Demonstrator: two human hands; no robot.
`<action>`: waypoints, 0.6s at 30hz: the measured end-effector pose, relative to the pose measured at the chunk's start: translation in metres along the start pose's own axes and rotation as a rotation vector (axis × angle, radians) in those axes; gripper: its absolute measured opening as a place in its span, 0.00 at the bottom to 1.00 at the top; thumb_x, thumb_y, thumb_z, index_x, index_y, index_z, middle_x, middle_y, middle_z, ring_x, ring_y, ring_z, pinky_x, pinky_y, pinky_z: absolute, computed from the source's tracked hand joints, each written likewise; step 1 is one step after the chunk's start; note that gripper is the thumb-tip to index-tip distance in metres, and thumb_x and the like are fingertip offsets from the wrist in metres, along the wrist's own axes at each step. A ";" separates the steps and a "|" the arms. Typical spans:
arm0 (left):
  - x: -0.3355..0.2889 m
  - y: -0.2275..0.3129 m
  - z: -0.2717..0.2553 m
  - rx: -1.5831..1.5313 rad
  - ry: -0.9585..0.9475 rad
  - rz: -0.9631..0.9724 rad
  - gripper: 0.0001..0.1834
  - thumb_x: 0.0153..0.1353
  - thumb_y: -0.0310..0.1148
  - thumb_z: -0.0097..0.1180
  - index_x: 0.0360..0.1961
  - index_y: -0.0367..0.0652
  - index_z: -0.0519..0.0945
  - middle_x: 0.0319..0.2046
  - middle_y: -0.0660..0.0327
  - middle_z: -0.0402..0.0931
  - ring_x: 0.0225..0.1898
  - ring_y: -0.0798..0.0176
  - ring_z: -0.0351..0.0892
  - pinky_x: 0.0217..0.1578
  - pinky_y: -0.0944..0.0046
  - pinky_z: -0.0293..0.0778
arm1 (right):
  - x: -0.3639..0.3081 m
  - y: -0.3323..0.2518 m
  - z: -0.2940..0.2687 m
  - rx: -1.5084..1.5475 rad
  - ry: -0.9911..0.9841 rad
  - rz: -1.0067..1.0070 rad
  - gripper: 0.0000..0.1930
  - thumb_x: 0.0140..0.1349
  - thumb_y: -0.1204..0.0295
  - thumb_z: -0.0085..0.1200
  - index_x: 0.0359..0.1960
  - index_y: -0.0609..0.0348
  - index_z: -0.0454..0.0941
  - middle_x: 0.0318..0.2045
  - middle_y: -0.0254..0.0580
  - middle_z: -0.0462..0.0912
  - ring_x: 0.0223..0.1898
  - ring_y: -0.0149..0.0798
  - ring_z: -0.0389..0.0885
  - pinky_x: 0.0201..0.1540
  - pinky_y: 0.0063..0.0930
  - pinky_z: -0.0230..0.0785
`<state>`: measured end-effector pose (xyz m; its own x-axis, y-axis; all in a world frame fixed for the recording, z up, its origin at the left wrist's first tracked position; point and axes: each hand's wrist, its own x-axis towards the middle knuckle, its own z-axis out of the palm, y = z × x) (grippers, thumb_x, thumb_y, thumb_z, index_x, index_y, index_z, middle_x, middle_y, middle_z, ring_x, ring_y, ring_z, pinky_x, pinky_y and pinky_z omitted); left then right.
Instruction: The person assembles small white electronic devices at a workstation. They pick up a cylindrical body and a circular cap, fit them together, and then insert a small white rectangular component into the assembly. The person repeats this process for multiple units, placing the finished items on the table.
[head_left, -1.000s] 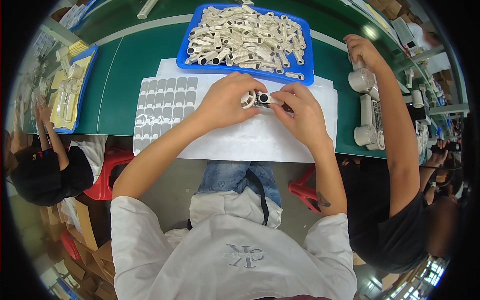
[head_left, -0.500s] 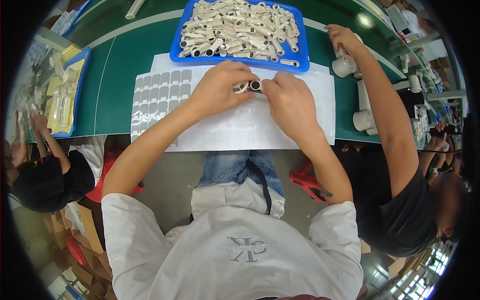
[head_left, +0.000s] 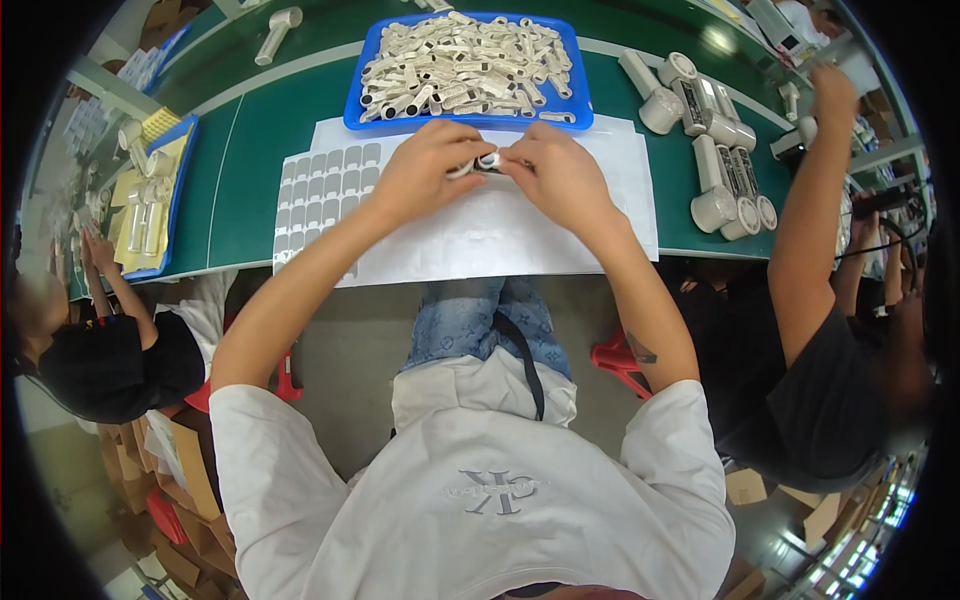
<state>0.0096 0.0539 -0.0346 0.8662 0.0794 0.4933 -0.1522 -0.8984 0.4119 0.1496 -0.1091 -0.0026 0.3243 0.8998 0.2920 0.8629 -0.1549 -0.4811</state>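
Currently held: one white device (head_left: 488, 162), dark-spotted, mostly hidden by fingers, above the white sheet (head_left: 450, 235), near that sheet's far edge. Left hand (head_left: 432, 170): thumb and fingers pinching the device from its left end. Right hand (head_left: 555, 168): thumb and fingertips pinching its right end. White sheet: one, along the near edge of the green worktop (head_left: 240, 180). Grey stickers (head_left: 322, 190): in rows, at the sheet's left edge. Blue tray (head_left: 354, 105): one, just beyond the sheet's far edge, heaped with small off-white parts (head_left: 465, 65). White round-headed handhelds (head_left: 712, 205): a group, toward the worktop's right end.
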 end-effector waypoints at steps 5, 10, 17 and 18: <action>-0.024 0.035 0.014 0.177 0.159 0.024 0.20 0.42 0.29 0.72 0.40 0.48 0.84 0.48 0.61 0.78 0.51 0.53 0.74 0.49 0.53 0.70 | -0.023 0.037 0.011 0.338 -0.057 -0.088 0.22 0.52 0.69 0.67 0.50 0.61 0.79 0.46 0.47 0.78 0.48 0.50 0.78 0.50 0.38 0.72; -0.004 0.046 0.004 0.164 0.027 -0.121 0.24 0.39 0.31 0.73 0.41 0.47 0.81 0.47 0.63 0.78 0.48 0.53 0.74 0.47 0.54 0.70 | -0.033 0.036 0.015 0.291 -0.063 -0.175 0.27 0.53 0.70 0.67 0.56 0.59 0.75 0.50 0.47 0.77 0.51 0.51 0.76 0.54 0.38 0.70; 0.005 0.039 0.006 0.111 -0.126 -0.258 0.28 0.40 0.33 0.75 0.46 0.45 0.80 0.41 0.61 0.81 0.42 0.52 0.75 0.44 0.55 0.70 | -0.035 0.039 0.030 0.211 0.040 -0.234 0.30 0.53 0.70 0.66 0.59 0.59 0.72 0.51 0.46 0.76 0.54 0.51 0.73 0.57 0.39 0.68; 0.005 0.039 0.006 0.121 -0.112 -0.256 0.28 0.39 0.33 0.75 0.46 0.45 0.81 0.41 0.61 0.81 0.41 0.53 0.75 0.44 0.55 0.71 | -0.034 0.039 0.032 0.204 0.057 -0.230 0.29 0.53 0.70 0.66 0.59 0.58 0.73 0.51 0.46 0.76 0.53 0.50 0.73 0.57 0.39 0.68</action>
<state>0.0108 0.0168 -0.0212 0.9171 0.2676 0.2954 0.1294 -0.9008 0.4145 0.1601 -0.1327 -0.0581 0.1557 0.8765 0.4556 0.8224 0.1405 -0.5514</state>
